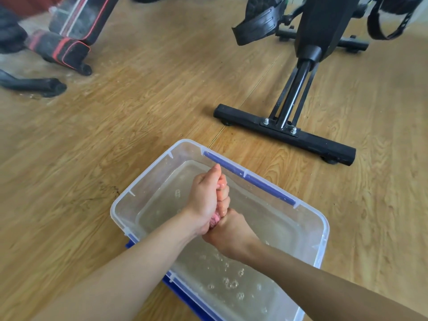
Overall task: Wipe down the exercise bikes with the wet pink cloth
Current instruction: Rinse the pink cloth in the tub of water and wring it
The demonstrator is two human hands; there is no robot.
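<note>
1. Two hands meet over the tub. The left hand and right hand are both clenched round the pink cloth, fists stacked end to end as in wringing. Only a small pink fold shows between them.
2. Cloth is held above the water, which has bubbles on its surface. The tub sits on the wood floor, on what looks like a blue lid.
3. Black bike stands just beyond the tub, its base bar near the far rim. Red-trimmed bike is well apart, upper left.
4. Risks, as judged:
   - A cloth left too wet would drip on floor and bike; pale, wet-looking patches lie by the red-trimmed bike's feet.
   - Twisting off-centre could send water over the rim.
   - A wet floor near the base bar invites a slip on rising.
   - Leaning on the tub wall could tip it.
</note>
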